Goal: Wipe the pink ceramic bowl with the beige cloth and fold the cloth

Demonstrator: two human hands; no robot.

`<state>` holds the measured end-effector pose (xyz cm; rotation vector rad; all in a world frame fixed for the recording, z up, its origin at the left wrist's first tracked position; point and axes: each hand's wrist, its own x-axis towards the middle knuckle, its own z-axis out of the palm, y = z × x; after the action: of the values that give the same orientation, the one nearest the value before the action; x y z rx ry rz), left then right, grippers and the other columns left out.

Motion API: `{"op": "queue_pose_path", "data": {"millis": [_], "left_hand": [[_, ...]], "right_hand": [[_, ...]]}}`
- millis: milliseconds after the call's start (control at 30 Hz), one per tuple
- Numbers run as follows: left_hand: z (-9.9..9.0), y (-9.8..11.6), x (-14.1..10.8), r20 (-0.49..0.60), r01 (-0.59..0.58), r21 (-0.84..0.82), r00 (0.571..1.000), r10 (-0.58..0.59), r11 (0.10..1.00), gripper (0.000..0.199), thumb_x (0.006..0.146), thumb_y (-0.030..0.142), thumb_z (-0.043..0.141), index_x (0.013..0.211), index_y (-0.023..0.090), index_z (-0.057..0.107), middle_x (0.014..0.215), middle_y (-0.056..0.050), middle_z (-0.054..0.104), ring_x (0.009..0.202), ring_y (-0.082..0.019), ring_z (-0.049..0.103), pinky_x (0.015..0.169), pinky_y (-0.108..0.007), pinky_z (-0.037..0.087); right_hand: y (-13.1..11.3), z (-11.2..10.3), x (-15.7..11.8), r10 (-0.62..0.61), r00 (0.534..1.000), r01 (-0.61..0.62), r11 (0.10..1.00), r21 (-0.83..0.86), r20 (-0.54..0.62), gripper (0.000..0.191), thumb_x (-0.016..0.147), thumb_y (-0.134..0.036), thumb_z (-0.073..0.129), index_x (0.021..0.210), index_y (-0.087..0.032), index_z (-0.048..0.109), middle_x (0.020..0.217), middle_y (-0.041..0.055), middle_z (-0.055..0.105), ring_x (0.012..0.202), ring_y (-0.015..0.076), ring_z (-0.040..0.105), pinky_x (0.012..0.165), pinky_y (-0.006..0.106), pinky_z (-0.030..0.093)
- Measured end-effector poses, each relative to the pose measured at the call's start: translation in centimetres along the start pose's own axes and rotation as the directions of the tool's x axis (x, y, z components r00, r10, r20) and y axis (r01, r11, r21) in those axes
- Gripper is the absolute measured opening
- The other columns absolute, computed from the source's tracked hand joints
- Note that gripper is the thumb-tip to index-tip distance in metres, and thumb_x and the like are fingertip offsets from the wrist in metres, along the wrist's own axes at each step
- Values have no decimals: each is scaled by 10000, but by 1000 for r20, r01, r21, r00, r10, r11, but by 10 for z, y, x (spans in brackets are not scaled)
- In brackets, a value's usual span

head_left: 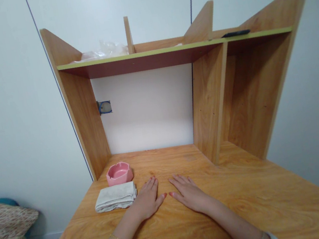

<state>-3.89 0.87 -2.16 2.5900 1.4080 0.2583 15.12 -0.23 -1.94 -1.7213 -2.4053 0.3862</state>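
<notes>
Palm down on the wooden desk (172, 231), my left hand (148, 199) lies flat with its thumb out to the right. My right hand (189, 193) rests flat a little to the right of it, the two thumb tips close but apart. Neither hand holds anything. Just left of my left hand is a folded light grey cloth (116, 197). Behind the cloth stands a pink faceted ashtray (119, 173), with nothing visible inside.
A wooden shelf unit (211, 98) rises at the desk's back. Its upper shelf bears a clear plastic bag (103, 50) and a flat black object (236, 33). A wall socket opening (105, 107) shows behind. A patterned fabric (7, 226) lies at far left.
</notes>
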Motion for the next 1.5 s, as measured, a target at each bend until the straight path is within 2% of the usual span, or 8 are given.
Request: {"op": "queue_pose_path", "data": {"millis": [567, 1500], "left_hand": [[2, -2, 1, -29, -20, -5, 999, 20, 1000, 691, 864, 542, 209, 1336, 42, 278, 1406, -175, 218, 1310, -229, 174, 1061, -354, 183], [-2, 2, 0, 21, 17, 0, 1000, -17, 1000, 703, 864, 527, 223, 1338, 9, 259, 1412, -182, 194, 1315, -226, 154, 1068, -337, 162]], "right_hand": [[0, 0, 1, 11, 1000, -11, 1000, 0, 7, 630, 856, -520, 243, 1353, -138, 296, 1428, 115, 239, 1314, 257, 160, 1055, 433, 102], [1, 1, 2, 0, 1000, 0, 1000, -6, -4, 615, 858, -507, 249, 1346, -139, 314, 1423, 117, 253, 1310, 261, 173, 1053, 435, 103]]}}
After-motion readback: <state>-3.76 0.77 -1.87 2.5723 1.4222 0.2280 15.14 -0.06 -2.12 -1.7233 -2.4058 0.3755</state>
